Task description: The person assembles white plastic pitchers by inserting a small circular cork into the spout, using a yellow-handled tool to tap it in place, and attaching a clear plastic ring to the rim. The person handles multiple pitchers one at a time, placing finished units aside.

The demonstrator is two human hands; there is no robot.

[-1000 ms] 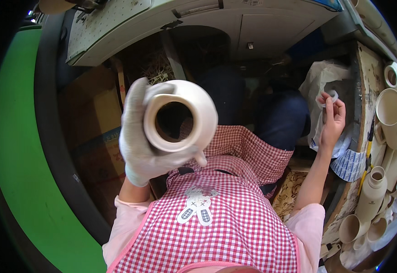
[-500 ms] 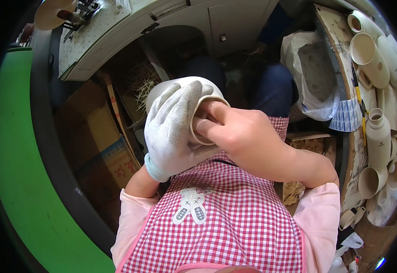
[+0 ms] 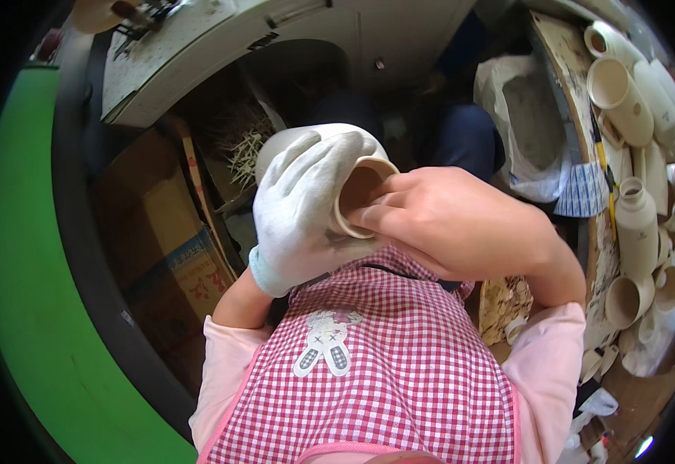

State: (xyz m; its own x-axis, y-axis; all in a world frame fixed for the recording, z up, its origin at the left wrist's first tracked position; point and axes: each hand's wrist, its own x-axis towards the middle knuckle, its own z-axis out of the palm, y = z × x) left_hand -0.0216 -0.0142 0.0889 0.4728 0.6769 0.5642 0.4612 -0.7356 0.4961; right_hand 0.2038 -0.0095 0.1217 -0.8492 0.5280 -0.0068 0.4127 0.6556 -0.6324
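An off-white, ceramic-looking round vessel (image 3: 362, 185) is tilted with its open mouth toward my right side. My left hand (image 3: 295, 205), in a pale grey knit glove with a light blue cuff, wraps over its outside and is closed on it. My bare right hand (image 3: 450, 220) is at the mouth, its fingertips pressed together just inside the rim. Whatever those fingers hold, if anything, is hidden and slightly blurred. Behind the glove, the vessel's far wall shows as a white curve. Both hands are above the lap of a red-and-white checked apron (image 3: 399, 348).
On the right, a worn wooden bench (image 3: 565, 62) carries several cream bottles (image 3: 636, 224) and cups. A white plastic bag (image 3: 500, 100) hangs beside it, near a blister pack (image 3: 582, 189). Cardboard (image 3: 152, 209) stands at left by a green surface (image 3: 36, 255). A white cabinet (image 3: 306, 31) is ahead.
My right hand has drawn partly out of the vessel's mouth and shifted right, its fingers now closer together. The left hand and vessel have moved slightly to the right.
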